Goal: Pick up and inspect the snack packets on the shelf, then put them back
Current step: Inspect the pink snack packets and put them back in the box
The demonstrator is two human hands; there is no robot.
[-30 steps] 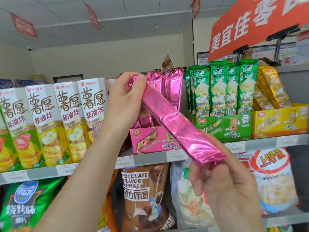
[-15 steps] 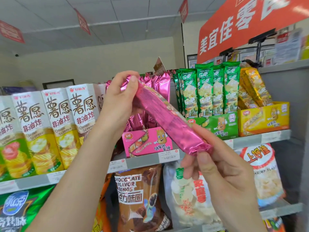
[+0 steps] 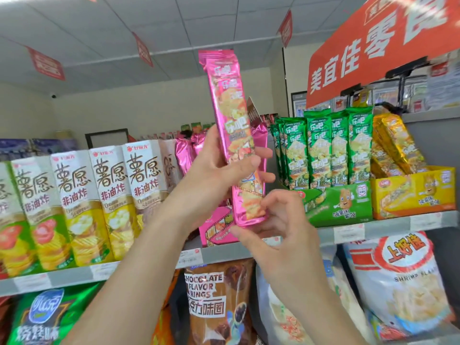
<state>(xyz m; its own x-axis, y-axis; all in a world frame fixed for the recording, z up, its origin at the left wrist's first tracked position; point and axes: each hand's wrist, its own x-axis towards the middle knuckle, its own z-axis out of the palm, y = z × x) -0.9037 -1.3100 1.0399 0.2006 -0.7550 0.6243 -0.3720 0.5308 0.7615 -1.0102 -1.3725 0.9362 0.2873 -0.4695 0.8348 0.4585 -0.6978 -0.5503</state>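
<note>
A long pink snack packet (image 3: pixel 229 100) stands nearly upright in front of the shelf, its printed front facing me. My left hand (image 3: pixel 219 168) grips it round the middle, thumb across the front and fingers behind. My right hand (image 3: pixel 271 227) holds its bottom end, fingers curled under and beside it. Behind the hands, more pink packets (image 3: pixel 185 153) stand in a pink display box (image 3: pixel 216 232) on the grey shelf (image 3: pixel 388 227).
Green packets (image 3: pixel 321 148) in a green box and yellow packets (image 3: pixel 395 145) in a yellow box stand to the right. Tall chip boxes (image 3: pixel 109 195) line the shelf at left. Larger bags fill the shelf below. An orange sign (image 3: pixel 373 46) hangs overhead.
The pink packet has swung from a slant, plain back towards me, to nearly upright with its printed front showing. My left hand slid from the top end to the middle.
</note>
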